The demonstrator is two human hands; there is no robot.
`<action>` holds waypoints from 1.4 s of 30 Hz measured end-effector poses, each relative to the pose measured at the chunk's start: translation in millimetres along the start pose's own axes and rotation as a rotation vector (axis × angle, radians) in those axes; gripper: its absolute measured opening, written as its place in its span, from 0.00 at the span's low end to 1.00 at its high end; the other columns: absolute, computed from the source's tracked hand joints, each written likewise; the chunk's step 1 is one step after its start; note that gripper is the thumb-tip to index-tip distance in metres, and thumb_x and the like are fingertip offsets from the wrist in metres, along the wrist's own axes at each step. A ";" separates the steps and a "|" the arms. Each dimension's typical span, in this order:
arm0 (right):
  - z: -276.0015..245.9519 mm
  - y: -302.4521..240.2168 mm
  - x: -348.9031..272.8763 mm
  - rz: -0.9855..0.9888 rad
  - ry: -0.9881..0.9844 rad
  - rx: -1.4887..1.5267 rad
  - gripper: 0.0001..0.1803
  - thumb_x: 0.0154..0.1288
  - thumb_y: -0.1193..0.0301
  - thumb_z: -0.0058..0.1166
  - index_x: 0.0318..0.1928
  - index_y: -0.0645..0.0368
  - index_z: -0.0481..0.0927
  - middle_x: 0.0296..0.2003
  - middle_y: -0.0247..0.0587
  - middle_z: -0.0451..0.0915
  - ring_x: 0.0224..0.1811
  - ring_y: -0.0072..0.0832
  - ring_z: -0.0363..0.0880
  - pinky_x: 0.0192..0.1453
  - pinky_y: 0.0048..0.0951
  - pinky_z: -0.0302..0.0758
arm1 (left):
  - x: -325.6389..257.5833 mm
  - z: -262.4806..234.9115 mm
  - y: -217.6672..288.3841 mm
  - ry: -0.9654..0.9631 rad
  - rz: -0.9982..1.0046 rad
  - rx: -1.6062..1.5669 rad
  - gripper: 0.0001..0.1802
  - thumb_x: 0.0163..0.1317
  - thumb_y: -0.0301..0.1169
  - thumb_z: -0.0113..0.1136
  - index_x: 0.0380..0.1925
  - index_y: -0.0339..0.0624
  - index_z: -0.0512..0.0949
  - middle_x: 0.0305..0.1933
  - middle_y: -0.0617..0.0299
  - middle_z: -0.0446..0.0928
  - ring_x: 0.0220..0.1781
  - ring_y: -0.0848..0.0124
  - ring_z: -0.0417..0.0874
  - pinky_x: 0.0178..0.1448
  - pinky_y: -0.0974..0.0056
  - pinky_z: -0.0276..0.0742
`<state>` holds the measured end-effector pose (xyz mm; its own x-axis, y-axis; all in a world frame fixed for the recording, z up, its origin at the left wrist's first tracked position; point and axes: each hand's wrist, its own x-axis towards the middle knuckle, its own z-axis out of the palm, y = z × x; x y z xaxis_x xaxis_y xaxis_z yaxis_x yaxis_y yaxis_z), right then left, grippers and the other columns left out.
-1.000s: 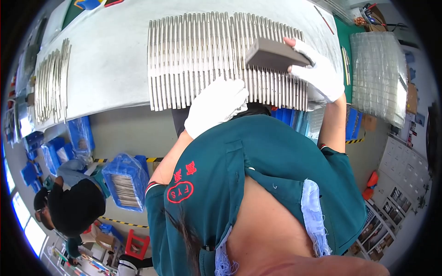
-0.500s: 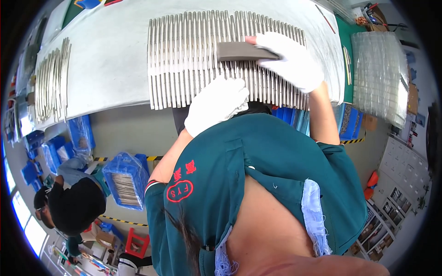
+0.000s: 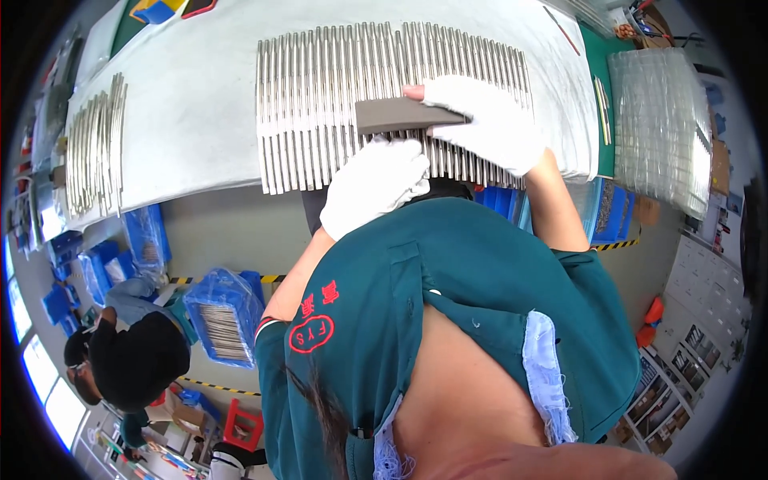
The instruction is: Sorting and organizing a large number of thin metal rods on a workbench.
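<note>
A row of slim shiny metal rods [image 3: 312,88] lies side by side on the white-covered table in front of me. My right hand [image 3: 496,124], in a white glove with a bare fingertip showing, grips a flat grey-brown block [image 3: 400,117] over the middle of the row. Thumb and fingers close on the block's right end. My left hand [image 3: 376,186], also gloved in white, is at the near ends of the rods, just left of centre. Its fingers are curled together; what they hold, if anything, is hidden.
More rods [image 3: 96,148] lie at the table's left end. A stack of clear plastic trays [image 3: 660,132] stands at the right. Blue crates, one a lined crate of rods [image 3: 224,324], sit on the floor at left. Another person [image 3: 140,360] works at lower left.
My right hand has drawn the block left and nearer to me across the rods. My left hand has stayed almost in place, fingers still curled.
</note>
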<state>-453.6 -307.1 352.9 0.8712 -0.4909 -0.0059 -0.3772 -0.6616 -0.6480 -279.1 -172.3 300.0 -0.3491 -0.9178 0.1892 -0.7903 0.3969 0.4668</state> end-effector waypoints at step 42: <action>-24.7 68.5 -62.5 0.473 0.747 0.199 0.34 0.59 0.71 0.63 0.66 0.54 0.68 0.60 0.43 0.71 0.60 0.30 0.71 0.63 0.30 0.70 | -5.7 10.9 -0.2 0.247 0.040 0.094 0.25 0.39 0.33 0.69 0.42 0.44 0.78 0.44 0.61 0.76 0.44 0.61 0.79 0.47 0.59 0.74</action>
<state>-541.6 -335.8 327.7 0.1824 -0.9724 0.1455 -0.5219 -0.2212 -0.8238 -282.5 -167.0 289.4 -0.2573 -0.8721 0.4163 -0.8257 0.4222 0.3741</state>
